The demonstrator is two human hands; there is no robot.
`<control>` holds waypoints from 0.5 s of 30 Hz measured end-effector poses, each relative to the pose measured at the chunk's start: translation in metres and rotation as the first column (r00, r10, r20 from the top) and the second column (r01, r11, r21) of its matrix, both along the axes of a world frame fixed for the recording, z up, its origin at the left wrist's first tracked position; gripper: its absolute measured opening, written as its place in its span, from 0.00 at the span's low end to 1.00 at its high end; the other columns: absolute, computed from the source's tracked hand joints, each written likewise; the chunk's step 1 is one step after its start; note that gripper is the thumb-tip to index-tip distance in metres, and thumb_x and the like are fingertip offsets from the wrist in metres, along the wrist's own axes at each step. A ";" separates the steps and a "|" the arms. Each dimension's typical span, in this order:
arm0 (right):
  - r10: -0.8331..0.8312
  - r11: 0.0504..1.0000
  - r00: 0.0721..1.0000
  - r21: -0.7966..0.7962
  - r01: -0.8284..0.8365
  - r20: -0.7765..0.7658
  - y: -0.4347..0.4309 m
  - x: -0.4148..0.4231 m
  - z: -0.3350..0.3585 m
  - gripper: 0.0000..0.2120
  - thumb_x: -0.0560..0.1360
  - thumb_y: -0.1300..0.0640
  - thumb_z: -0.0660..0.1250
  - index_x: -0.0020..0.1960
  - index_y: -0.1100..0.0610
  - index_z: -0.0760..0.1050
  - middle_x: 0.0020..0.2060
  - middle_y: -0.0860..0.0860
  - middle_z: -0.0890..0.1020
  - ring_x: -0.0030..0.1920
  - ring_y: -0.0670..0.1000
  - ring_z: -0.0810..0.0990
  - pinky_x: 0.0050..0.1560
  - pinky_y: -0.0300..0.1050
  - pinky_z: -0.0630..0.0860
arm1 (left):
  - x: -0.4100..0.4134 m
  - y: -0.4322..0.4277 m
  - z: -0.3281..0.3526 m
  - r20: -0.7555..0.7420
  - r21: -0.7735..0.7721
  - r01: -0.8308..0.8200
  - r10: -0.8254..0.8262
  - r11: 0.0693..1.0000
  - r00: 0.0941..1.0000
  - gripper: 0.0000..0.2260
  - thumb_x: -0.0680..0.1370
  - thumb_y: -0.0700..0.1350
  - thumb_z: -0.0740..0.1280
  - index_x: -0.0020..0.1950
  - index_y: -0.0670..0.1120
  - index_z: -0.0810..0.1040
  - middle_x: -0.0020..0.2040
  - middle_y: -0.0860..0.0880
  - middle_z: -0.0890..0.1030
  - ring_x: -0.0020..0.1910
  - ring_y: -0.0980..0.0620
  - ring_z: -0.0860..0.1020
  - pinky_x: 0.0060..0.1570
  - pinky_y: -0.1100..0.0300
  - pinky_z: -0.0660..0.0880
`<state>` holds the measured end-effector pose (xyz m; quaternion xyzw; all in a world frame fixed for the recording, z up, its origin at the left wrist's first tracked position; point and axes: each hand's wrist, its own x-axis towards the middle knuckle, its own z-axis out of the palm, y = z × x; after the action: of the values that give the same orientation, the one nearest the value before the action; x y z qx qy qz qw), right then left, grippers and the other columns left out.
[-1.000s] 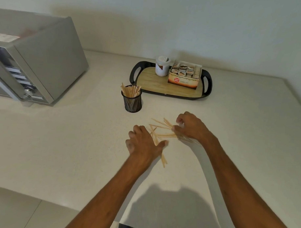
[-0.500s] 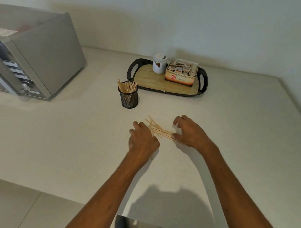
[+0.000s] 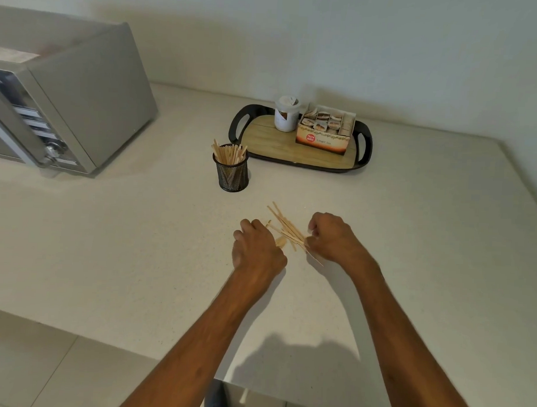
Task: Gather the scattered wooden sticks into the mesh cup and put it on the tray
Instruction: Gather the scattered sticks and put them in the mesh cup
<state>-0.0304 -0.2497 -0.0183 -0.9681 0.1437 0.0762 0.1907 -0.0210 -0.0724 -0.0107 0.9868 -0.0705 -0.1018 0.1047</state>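
Observation:
Several thin wooden sticks (image 3: pixel 286 226) lie in a loose bundle on the pale counter, pointing up-left. My right hand (image 3: pixel 333 237) pinches the bundle's near end with curled fingers. My left hand (image 3: pixel 255 248) rests curled on the counter just left of the bundle, touching its lower sticks. A black mesh cup (image 3: pixel 231 173) with several sticks standing in it sits up-left of my hands. The black-rimmed tray (image 3: pixel 296 149) with a wood-look floor lies behind the cup to the right.
On the tray stand a white jar (image 3: pixel 286 114) and an open box of sachets (image 3: pixel 326 130). A silver microwave (image 3: pixel 66 105) fills the left of the counter. The counter's front edge runs below my forearms; a wall is behind.
The scattered sticks have been swept together into one narrower bundle between my hands. My right hand has closed on their near end, and my left hand has drawn in beside them.

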 end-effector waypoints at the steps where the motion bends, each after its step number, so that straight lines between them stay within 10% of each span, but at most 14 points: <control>1: -0.003 1.000 1.000 -0.011 0.003 0.018 0.001 0.001 0.000 0.15 0.79 0.49 0.75 0.60 0.56 0.77 0.55 0.54 0.81 0.51 0.52 0.81 0.47 0.45 0.77 | 0.000 0.002 -0.003 0.023 0.059 0.007 -0.009 0.998 1.000 0.30 0.81 0.58 0.70 0.74 0.40 0.68 0.68 0.41 0.72 0.64 0.43 0.74 0.57 0.52 0.73; 15: 0.104 0.961 0.994 -0.260 -0.098 0.012 0.046 0.026 0.001 0.19 0.81 0.56 0.70 0.68 0.63 0.73 0.63 0.61 0.77 0.64 0.60 0.77 0.55 0.51 0.78 | 0.022 -0.002 -0.030 0.209 0.181 0.091 -0.129 0.979 0.969 0.22 0.82 0.48 0.70 0.71 0.41 0.70 0.64 0.42 0.75 0.61 0.47 0.76 0.59 0.55 0.75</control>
<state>-0.0049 -0.2037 -0.0169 -0.9917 0.1004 0.0542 0.0601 0.0014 -0.0748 -0.0405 0.9918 -0.1276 -0.0033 0.0056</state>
